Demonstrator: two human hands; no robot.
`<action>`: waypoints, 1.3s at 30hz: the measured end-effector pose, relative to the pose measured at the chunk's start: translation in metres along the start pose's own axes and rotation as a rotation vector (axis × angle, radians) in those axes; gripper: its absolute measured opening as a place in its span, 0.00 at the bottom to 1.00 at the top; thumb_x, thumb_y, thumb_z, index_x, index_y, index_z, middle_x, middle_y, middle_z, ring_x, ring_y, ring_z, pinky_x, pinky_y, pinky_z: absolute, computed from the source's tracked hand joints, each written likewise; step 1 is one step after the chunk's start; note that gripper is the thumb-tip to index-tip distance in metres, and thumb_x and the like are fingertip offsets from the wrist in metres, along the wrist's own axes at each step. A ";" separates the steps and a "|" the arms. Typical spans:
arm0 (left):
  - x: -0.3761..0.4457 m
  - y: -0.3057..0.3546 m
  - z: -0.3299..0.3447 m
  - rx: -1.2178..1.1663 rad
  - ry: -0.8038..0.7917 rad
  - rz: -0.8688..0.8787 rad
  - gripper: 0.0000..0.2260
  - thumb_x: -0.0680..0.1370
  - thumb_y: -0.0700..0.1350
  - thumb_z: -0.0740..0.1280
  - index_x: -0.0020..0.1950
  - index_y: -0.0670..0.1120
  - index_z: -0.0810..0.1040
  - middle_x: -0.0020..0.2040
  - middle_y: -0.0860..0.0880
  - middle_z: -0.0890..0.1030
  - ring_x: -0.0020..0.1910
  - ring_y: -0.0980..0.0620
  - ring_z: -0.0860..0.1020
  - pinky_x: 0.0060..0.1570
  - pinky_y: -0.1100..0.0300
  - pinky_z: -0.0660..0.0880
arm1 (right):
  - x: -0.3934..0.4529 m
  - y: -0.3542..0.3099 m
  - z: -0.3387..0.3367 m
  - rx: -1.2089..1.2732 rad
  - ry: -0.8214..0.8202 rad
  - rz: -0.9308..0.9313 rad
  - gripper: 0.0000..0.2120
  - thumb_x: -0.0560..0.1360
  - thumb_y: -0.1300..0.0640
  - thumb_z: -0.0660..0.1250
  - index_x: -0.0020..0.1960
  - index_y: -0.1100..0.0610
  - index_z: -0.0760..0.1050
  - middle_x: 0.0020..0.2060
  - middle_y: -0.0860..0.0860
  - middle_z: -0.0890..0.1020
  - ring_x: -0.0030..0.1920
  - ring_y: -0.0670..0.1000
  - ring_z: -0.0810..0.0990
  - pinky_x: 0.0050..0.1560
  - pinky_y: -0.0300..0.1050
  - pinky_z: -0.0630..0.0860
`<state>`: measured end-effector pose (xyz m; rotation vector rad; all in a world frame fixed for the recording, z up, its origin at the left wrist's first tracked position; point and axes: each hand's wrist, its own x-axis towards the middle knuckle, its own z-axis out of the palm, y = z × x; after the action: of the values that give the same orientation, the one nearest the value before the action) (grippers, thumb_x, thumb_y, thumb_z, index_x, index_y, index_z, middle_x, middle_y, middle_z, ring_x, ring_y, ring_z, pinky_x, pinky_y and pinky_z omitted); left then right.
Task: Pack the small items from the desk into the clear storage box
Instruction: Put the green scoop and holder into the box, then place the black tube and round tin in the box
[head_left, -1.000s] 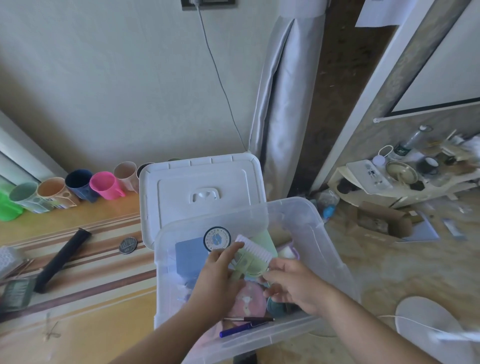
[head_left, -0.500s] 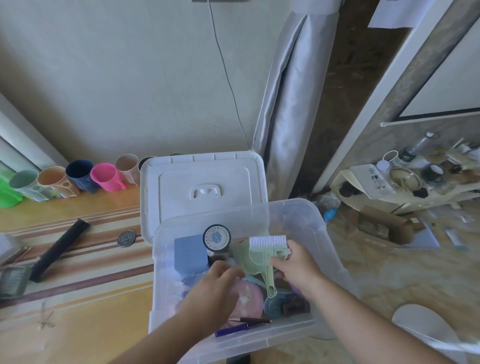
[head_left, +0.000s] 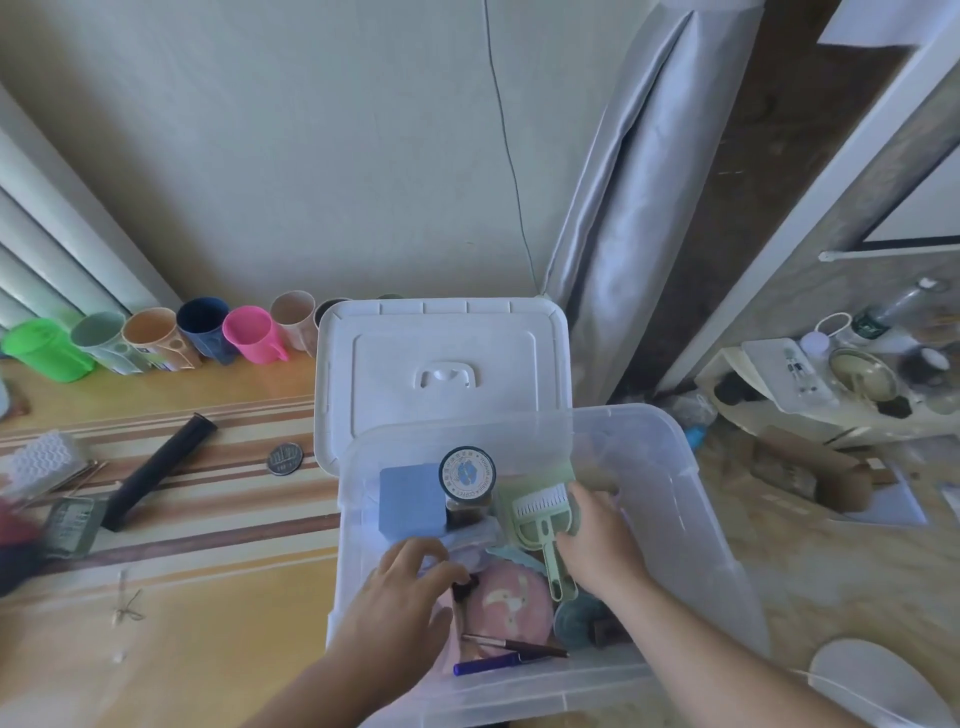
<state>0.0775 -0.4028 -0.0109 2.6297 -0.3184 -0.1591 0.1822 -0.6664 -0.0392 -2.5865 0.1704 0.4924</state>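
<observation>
Looking down through the head camera, we have both hands inside the clear storage box, which sits at the desk's right edge with its white lid lying just behind it. A second ago we held the green brush and dustpan set up between both hands; half a second ago our right hand alone held it upright above the contents. Now the set lies low in the box, just beside the round-lidded jar and the blue case, its handle pointing toward us. Our right hand rests against its right side with the fingers nearly straight, more steadying it than gripping. Our left hand has dropped to the near left part of the box, fingers curled and pinching a small dark object next to the pink disc; what that object is we cannot tell. Two pens lie along the near wall.

We judge the brush set as good as packed. Still out on the desk are a black tube, a coin and blurred clutter at the far left, so packing is not finished.
</observation>
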 end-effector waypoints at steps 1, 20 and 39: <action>0.002 -0.001 -0.001 0.008 0.003 0.011 0.21 0.69 0.47 0.75 0.59 0.62 0.76 0.61 0.55 0.73 0.62 0.50 0.76 0.55 0.54 0.80 | -0.003 0.002 -0.001 0.003 0.026 -0.015 0.22 0.73 0.57 0.69 0.65 0.43 0.73 0.57 0.48 0.74 0.60 0.56 0.78 0.61 0.52 0.78; -0.005 -0.131 -0.098 0.017 0.308 -0.102 0.26 0.74 0.59 0.69 0.71 0.55 0.73 0.71 0.49 0.70 0.75 0.43 0.64 0.71 0.47 0.67 | -0.059 -0.229 0.048 -0.014 0.214 -0.822 0.22 0.73 0.59 0.71 0.67 0.52 0.77 0.64 0.50 0.74 0.68 0.52 0.73 0.65 0.41 0.72; 0.002 -0.451 -0.124 0.300 -0.183 -0.713 0.18 0.76 0.55 0.63 0.66 0.56 0.69 0.56 0.52 0.80 0.62 0.43 0.72 0.62 0.44 0.66 | 0.106 -0.363 0.277 -0.430 -0.318 -0.394 0.32 0.78 0.57 0.67 0.78 0.45 0.58 0.76 0.45 0.59 0.57 0.54 0.78 0.41 0.50 0.79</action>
<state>0.1882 0.0389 -0.1177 2.9118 0.5976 -0.6266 0.2700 -0.2170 -0.1405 -2.7942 -0.6021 0.8501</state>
